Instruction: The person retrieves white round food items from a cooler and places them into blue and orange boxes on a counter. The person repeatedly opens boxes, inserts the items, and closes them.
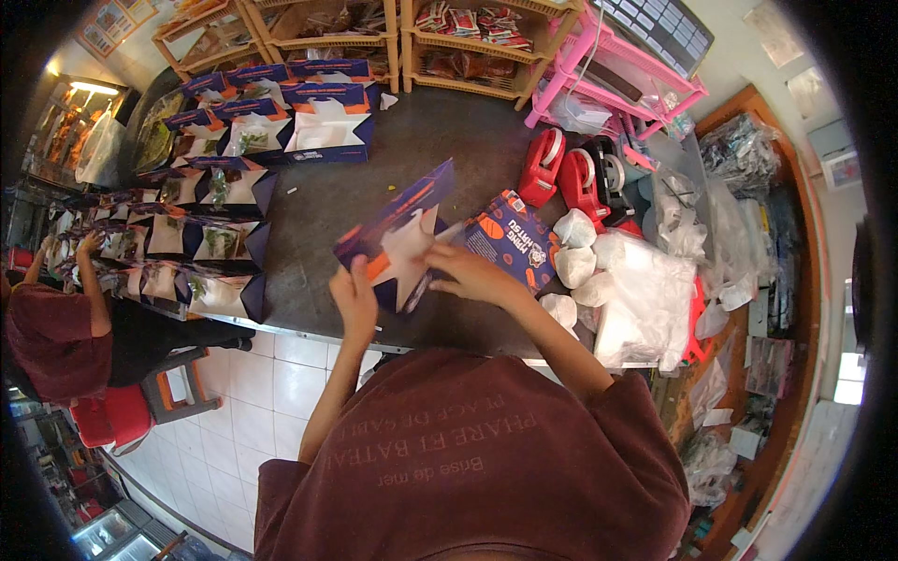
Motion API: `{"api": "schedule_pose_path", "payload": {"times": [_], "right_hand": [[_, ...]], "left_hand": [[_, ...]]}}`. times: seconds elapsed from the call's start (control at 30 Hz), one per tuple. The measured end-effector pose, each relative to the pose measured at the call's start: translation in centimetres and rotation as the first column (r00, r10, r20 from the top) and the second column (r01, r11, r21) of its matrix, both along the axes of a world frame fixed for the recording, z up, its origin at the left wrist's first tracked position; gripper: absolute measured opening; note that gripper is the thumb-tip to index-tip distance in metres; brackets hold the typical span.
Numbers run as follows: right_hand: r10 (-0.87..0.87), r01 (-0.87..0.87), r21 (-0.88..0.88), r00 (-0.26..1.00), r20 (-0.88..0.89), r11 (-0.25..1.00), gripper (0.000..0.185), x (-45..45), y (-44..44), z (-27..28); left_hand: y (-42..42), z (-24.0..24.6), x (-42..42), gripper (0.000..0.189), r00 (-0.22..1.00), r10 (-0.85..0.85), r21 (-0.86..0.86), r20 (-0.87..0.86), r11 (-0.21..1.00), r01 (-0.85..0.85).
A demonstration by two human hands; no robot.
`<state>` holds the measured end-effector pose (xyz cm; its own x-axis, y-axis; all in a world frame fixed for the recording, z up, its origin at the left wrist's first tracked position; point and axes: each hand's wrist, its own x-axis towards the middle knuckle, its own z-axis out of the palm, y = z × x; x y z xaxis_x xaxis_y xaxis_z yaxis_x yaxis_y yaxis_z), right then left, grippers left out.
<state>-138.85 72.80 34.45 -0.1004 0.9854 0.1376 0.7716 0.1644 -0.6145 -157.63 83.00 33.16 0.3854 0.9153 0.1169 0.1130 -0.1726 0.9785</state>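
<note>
My left hand (355,300) grips the left corner of an open cardboard food box (408,247), thumb on its edge. The box is navy and orange outside and white inside, tilted above the dark table. My right hand (480,275) is at the box's right side, fingers reaching its inner wall. Motion blur hides whether those fingers pinch anything; a pale blurred piece shows just above them. Right of this hand lies a printed navy and orange cardboard piece (506,242), with white wrapped bundles (577,268) beside it.
Rows of open boxes (326,133), some holding greens, fill the table's left. Red tape dispensers (541,168) and plastic bags (642,294) stand right. Tan shelf racks (473,52) and a pink rack (624,84) line the back. Another person (59,336) works at far left.
</note>
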Motion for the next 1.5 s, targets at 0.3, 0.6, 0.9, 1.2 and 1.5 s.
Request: {"api": "schedule_pose_path", "payload": {"times": [0.3, 0.6, 0.9, 1.2, 1.5], "right_hand": [[-0.078, 0.082, 0.146, 0.996, -0.030, 0.986, 0.018, -3.7, -1.7, 1.2], [-0.905, 0.950, 0.281, 0.004, 0.426, 0.137, 0.074, 15.3, -9.9, -3.5], [-0.853, 0.940, 0.200, 0.145, 0.502, 0.278, 0.065, 11.9, -8.0, -3.0], [-0.421, 0.020, -0.459, 0.436, -0.795, 0.888, 0.051, 0.0, 0.0, 6.9], [-0.077, -0.009, -0.263, 0.947, -0.313, 0.965, 0.047, -4.2, 4.7, -4.4]], "left_hand": [[3.1, -7.2, -1.3, 0.053, 0.991, -0.124, -0.442, 0.050, 0.887, 0.134], [3.0, -9.0, -3.4, 0.053, 0.993, 0.056, -0.428, 0.108, 0.904, -0.005], [4.5, -8.1, -2.1, 0.031, 0.991, 0.047, -0.253, -0.126, 0.964, -0.078], [4.2, -5.3, -1.2, 0.046, 0.869, -0.043, -0.154, -0.493, 0.987, -0.039], [6.7, -9.7, -2.9, 0.041, 0.982, -0.180, -0.358, -0.052, 0.922, 0.150]]}}
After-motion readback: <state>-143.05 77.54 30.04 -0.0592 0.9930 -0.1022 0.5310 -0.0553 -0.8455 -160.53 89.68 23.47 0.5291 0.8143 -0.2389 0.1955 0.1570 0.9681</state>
